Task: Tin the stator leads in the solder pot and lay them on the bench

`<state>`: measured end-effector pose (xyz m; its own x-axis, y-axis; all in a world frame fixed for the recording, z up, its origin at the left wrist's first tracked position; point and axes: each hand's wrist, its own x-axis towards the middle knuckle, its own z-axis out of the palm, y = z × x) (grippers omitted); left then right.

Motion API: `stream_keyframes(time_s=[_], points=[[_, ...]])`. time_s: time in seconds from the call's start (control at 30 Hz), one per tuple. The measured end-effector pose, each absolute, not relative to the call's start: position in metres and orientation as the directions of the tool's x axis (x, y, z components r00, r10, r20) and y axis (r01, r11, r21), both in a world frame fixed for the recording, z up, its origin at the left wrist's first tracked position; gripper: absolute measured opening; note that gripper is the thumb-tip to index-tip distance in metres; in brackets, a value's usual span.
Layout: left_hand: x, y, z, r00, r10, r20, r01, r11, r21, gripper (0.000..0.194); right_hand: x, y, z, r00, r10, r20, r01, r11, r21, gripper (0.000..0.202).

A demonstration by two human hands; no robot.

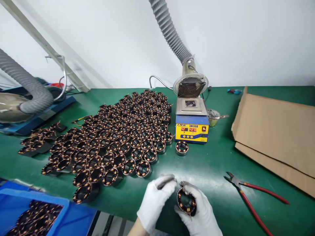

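Note:
My right hand (200, 209), in a white glove, is closed around a motor stator (186, 201), a black ring with copper windings inside. The stator is tilted so that its opening faces me, and a short wire end sticks out at its lower edge. Just left of it is my left hand (157, 200), also gloved, with darkened fingertips. Its fingers are bent and pressed together; whatever they may hold is hidden. A single stator (182, 148) stands by the front of the solder pot (192, 127), whose display is lit.
Many stators (123, 131) stand packed across the left of the green table (214, 164). Red-handled cutters (237, 183) and cardboard (275, 131) lie right. A blue bin (61, 216) holds more stators. An extraction hose (169, 29) hangs over the pot; a cup (213, 118) stands beside it.

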<state>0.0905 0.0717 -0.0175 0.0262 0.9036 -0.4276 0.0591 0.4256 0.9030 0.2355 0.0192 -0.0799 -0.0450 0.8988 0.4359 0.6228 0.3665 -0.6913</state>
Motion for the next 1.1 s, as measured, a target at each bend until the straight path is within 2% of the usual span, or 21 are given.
stream_keyframes(time_s=[0.07,0.17,0.23,0.37,0.43,0.5,0.63,0.77,0.93,1.1], points=[[0.094,0.073,-0.013,0.166,0.883,-0.439,0.073,0.433,0.898,0.012,0.236,0.020,-0.081,-0.025,0.896,0.444,0.640,0.355,-0.681,0.042],[0.100,0.077,-0.008,0.249,0.863,-0.439,0.080,0.434,0.898,0.018,0.236,0.021,-0.083,-0.037,0.891,0.453,0.647,0.367,-0.668,0.041],[0.101,0.079,-0.007,0.225,0.894,-0.388,0.205,0.346,0.916,0.019,0.237,0.022,-0.084,-0.056,0.883,0.465,0.641,0.389,-0.662,0.038],[0.096,0.074,-0.015,0.039,0.974,-0.224,0.408,0.189,0.893,0.015,0.236,0.024,-0.086,-0.059,0.853,0.519,0.620,0.439,-0.651,0.032],[0.095,0.068,-0.021,-0.009,0.968,-0.252,0.385,0.236,0.892,0.036,0.235,0.025,-0.085,-0.059,0.832,0.552,0.627,0.461,-0.628,0.032],[0.096,0.064,-0.026,0.034,0.948,-0.316,0.358,0.284,0.889,0.051,0.235,0.026,-0.083,-0.052,0.819,0.572,0.636,0.469,-0.613,0.032],[0.106,0.062,-0.035,0.093,0.942,-0.324,0.281,0.287,0.916,0.041,0.237,0.024,-0.083,-0.036,0.847,0.531,0.631,0.431,-0.645,0.039],[0.111,0.063,-0.043,0.050,0.953,-0.300,0.215,0.283,0.935,0.034,0.237,0.017,-0.095,-0.018,0.887,0.462,0.611,0.375,-0.697,0.048],[0.113,0.061,-0.047,0.028,0.943,-0.331,0.165,0.322,0.932,0.033,0.233,0.009,-0.115,0.115,0.932,0.343,0.524,0.237,-0.818,0.058],[0.118,0.059,-0.048,-0.034,0.933,-0.358,0.118,0.360,0.926,0.031,0.234,0.006,-0.119,0.112,0.939,0.325,0.521,0.223,-0.824,0.060]])
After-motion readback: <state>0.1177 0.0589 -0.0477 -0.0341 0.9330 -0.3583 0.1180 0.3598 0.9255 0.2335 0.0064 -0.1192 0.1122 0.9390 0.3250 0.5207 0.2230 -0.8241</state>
